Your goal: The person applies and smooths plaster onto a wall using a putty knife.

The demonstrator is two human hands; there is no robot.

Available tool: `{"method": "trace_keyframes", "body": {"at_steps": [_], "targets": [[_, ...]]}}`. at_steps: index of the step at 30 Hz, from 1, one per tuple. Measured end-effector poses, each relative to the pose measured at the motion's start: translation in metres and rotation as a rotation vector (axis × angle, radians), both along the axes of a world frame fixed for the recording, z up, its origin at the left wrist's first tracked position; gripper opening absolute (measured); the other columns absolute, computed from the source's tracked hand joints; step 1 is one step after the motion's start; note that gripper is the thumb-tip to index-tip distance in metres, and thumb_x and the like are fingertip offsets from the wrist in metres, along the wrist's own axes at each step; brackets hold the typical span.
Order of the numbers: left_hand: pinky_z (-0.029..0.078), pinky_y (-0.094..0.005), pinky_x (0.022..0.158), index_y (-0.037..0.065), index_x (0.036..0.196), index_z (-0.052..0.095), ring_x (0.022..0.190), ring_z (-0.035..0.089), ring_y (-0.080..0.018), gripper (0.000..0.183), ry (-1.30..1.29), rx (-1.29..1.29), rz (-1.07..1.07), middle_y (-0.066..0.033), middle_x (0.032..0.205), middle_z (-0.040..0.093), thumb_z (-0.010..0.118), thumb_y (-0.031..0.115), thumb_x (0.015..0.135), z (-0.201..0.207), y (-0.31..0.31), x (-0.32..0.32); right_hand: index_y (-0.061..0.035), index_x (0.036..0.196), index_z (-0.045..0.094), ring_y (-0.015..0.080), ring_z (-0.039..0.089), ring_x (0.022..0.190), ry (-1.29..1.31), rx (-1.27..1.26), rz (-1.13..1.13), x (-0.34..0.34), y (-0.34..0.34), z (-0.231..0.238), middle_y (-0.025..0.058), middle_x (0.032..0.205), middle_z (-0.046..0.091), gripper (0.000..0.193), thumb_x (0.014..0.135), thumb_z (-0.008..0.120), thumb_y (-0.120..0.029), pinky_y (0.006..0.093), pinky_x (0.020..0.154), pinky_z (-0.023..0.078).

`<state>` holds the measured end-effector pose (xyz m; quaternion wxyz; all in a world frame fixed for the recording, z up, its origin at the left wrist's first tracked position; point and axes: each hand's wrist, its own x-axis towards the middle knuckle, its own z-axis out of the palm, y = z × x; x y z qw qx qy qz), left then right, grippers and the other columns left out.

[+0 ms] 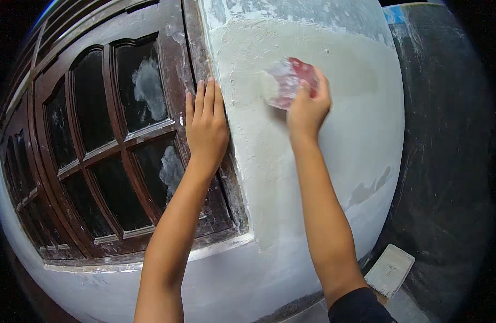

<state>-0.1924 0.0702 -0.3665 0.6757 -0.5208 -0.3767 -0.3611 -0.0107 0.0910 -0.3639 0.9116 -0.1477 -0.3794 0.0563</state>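
My right hand (309, 105) grips a red, flat putty scraper (295, 81) smeared with white paste, slightly blurred. Its far edge is at the wall (345, 140), over a cream-coloured coated patch beside the window. My left hand (207, 121) lies flat with fingers stretched upward on the brown wooden window frame (198, 54), right at the wall's edge. Nothing is in that hand.
The brown window (119, 145) has dark glass panes, some with white smears. A dark panel (447, 134) stands to the right of the wall. A white rectangular lid or tray (390, 269) is low at the right. A grey damp-looking patch (369, 188) marks the wall.
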Motion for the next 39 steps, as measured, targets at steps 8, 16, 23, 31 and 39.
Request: {"method": "trace_keyframes", "body": {"at_steps": [8,16,23,31,39], "targets": [[0.026,-0.0483,0.114,-0.004,0.132,0.050,0.135,0.043,-0.0301,0.046,-0.001,-0.022,-0.018,-0.0160,0.142,0.049,0.046,0.005,0.087,0.000,-0.005,0.003,0.0015,0.125,0.057,0.0225,0.062,0.105,0.200,-0.143,0.163,0.029,0.032,-0.014,0.0143,0.121,0.062,0.035,0.091,0.049,0.004,0.0331,0.091,0.049],[0.025,-0.0547,0.114,0.007,0.130,0.050,0.138,0.037,-0.0355,0.055,-0.139,0.016,-0.386,-0.0137,0.140,0.046,0.052,-0.007,0.076,-0.004,-0.023,0.037,0.0037,0.123,0.057,0.0292,0.065,0.102,0.090,0.066,0.066,0.016,0.020,-0.009,0.0194,0.117,0.065,0.034,0.089,0.051,0.001,0.0364,0.090,0.050],[0.023,-0.0544,0.115,0.008,0.122,0.053,0.138,0.038,-0.0343,0.051,-0.043,-0.124,-0.472,-0.0113,0.135,0.050,0.052,-0.007,0.074,-0.036,-0.018,0.100,0.0016,0.118,0.058,0.0312,0.063,0.104,0.094,-0.178,0.104,0.058,0.040,-0.035,0.0178,0.115,0.064,0.030,0.090,0.052,-0.002,0.0388,0.092,0.048],[0.028,-0.0539,0.112,0.006,0.113,0.058,0.133,0.044,-0.0345,0.047,0.068,-0.328,-0.612,-0.0106,0.126,0.056,0.054,-0.006,0.068,-0.088,0.031,0.201,0.0028,0.122,0.054,0.0245,0.062,0.102,0.052,-0.260,0.144,0.182,0.083,-0.108,0.0159,0.114,0.063,0.029,0.093,0.051,-0.002,0.0353,0.091,0.047],[0.035,-0.0522,0.107,0.005,0.112,0.058,0.130,0.046,-0.0337,0.045,-0.047,-0.483,-0.711,-0.0102,0.123,0.057,0.056,-0.003,0.068,-0.113,0.145,0.285,0.0021,0.118,0.055,0.0192,0.063,0.098,-0.051,-0.419,0.175,0.265,0.177,-0.136,0.0131,0.108,0.064,0.026,0.093,0.050,0.001,0.0320,0.086,0.049]]}}
